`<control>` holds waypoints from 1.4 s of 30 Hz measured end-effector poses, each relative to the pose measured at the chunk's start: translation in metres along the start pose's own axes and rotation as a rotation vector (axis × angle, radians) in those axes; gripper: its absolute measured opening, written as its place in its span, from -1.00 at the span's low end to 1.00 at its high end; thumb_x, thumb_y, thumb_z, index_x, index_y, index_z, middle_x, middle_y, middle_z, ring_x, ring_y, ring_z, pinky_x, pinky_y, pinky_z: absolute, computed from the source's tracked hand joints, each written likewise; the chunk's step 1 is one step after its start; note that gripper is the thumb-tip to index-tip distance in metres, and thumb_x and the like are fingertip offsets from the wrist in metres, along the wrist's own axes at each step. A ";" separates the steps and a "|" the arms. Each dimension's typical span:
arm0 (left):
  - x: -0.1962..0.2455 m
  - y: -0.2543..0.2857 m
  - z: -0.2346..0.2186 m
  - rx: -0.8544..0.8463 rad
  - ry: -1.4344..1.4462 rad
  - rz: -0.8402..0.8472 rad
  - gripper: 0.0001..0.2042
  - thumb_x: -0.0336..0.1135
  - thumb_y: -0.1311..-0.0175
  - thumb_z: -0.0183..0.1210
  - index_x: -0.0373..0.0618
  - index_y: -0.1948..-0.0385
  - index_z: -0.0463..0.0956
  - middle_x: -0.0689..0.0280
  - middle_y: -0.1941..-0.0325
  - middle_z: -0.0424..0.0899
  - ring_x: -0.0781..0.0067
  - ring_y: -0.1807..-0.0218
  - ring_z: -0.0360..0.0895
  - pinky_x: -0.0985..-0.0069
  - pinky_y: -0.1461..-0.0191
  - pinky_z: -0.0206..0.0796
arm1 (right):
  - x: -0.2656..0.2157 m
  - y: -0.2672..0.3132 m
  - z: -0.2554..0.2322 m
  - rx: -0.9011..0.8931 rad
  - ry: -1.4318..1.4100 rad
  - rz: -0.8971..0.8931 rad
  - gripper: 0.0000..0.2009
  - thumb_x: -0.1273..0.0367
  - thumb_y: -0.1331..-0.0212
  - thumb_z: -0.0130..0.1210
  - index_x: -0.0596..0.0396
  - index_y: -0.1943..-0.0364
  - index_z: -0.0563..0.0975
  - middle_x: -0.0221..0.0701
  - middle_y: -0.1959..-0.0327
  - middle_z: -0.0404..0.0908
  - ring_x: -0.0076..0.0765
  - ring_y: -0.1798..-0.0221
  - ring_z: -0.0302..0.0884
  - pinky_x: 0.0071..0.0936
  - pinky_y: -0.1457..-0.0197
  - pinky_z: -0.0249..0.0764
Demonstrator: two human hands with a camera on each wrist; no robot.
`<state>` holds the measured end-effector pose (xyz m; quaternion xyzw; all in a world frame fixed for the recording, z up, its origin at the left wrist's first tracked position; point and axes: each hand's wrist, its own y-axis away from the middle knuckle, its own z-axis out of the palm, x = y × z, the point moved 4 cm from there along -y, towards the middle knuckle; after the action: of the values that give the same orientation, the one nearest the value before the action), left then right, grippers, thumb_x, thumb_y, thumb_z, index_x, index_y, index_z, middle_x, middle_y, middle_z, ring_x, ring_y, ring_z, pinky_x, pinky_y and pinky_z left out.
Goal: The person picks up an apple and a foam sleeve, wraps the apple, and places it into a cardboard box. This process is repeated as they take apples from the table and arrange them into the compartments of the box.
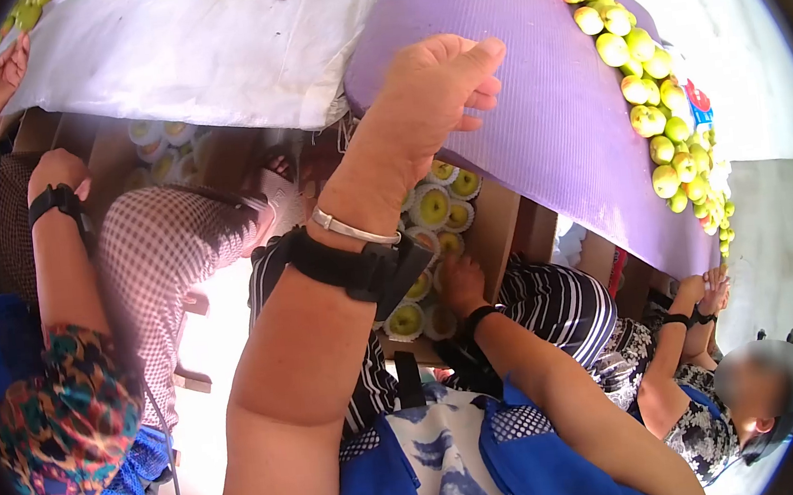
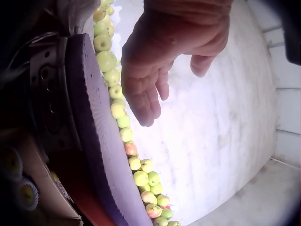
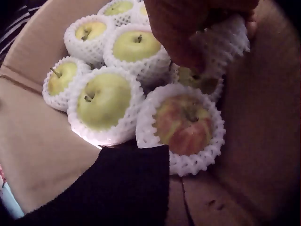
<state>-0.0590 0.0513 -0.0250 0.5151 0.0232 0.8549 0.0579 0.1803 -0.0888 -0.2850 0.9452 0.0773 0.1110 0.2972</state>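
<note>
My left hand (image 1: 443,81) is raised over the edge of the purple ribbed mat (image 1: 534,91), fingers loosely bent and nothing in them. In the left wrist view its relaxed fingers hang beside a row of yellow-green apples (image 2: 113,77). Down in the cardboard box (image 1: 495,228), my right hand (image 1: 462,284) is among apples in white foam nets. In the right wrist view it grips an apple in a foam net (image 3: 228,44), the fruit itself hidden by hand and net. Close below lies a reddish netted apple (image 3: 186,125), beside a greener one (image 3: 103,101).
Loose apples (image 1: 656,117) line the mat's far right side. A white cloth (image 1: 206,56) covers the surface at left. People sit on both sides, one in checked trousers (image 1: 168,250). Another box holds netted apples (image 1: 162,146).
</note>
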 end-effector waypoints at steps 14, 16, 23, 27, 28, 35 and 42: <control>-0.001 0.001 0.011 -0.055 -0.095 0.007 -0.65 -0.02 -0.14 0.06 -0.15 0.31 0.48 0.23 0.33 0.56 0.41 0.23 0.50 0.48 0.15 0.32 | 0.007 -0.007 0.003 -0.185 -0.368 -0.179 -0.28 0.24 0.43 0.34 0.04 0.02 0.28 -0.06 0.14 0.42 0.04 0.03 0.36 -0.19 0.00 0.36; 0.000 0.001 0.011 -0.057 -0.118 0.001 -0.66 -0.02 -0.14 0.07 -0.15 0.31 0.48 0.24 0.33 0.56 0.42 0.23 0.49 0.49 0.15 0.32 | 0.005 -0.006 0.004 -0.132 -0.352 -0.197 -0.30 0.24 0.43 0.34 0.04 0.04 0.30 -0.08 0.18 0.44 0.05 0.07 0.39 -0.18 0.02 0.38; 0.000 0.004 0.014 -0.067 -0.192 -0.017 -0.67 -0.04 -0.13 0.09 -0.15 0.30 0.47 0.26 0.33 0.55 0.45 0.21 0.48 0.50 0.15 0.30 | -0.002 0.006 0.008 -0.138 -0.407 -0.177 -0.38 0.29 0.33 0.28 0.04 0.05 0.28 -0.01 0.26 0.46 0.06 0.14 0.43 -0.20 0.05 0.40; -0.003 0.003 0.016 -0.078 -0.208 -0.003 -0.66 -0.05 -0.13 0.08 -0.17 0.28 0.46 0.25 0.32 0.54 0.44 0.20 0.47 0.49 0.14 0.29 | -0.006 0.012 0.014 -0.126 -0.474 -0.075 -0.52 0.42 0.23 0.18 0.01 0.10 0.31 -0.07 0.17 0.43 0.07 0.05 0.38 -0.21 0.02 0.38; -0.003 0.004 0.016 -0.072 -0.219 -0.017 -0.66 -0.06 -0.13 0.08 -0.17 0.28 0.46 0.25 0.32 0.54 0.44 0.20 0.47 0.49 0.14 0.29 | -0.005 0.012 0.018 -0.112 -0.475 -0.062 -0.53 0.43 0.22 0.17 0.02 0.11 0.31 -0.06 0.17 0.41 0.08 0.05 0.38 -0.19 0.02 0.38; -0.005 0.002 0.020 -0.059 -0.241 -0.034 -0.66 -0.06 -0.15 0.06 -0.20 0.27 0.46 0.25 0.32 0.54 0.45 0.21 0.46 0.50 0.14 0.29 | -0.006 0.016 -0.003 -0.062 -0.309 -0.022 -0.69 0.40 0.05 0.02 -0.03 0.13 0.35 -0.06 0.17 0.39 0.03 0.07 0.38 -0.17 0.06 0.38; -0.002 -0.003 0.018 -0.021 -0.240 -0.028 -0.73 -0.15 -0.17 0.06 -0.18 0.28 0.46 0.31 0.34 0.54 0.51 0.26 0.48 0.57 0.21 0.30 | -0.009 0.012 -0.012 -0.113 -0.303 0.062 -0.56 0.33 0.05 0.04 0.00 -0.01 0.28 0.01 -0.03 0.24 0.13 -0.05 0.30 -0.09 0.01 0.38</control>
<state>-0.0422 0.0533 -0.0184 0.6126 0.0144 0.7865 0.0775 0.1692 -0.0939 -0.2697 0.9348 -0.0038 -0.0193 0.3547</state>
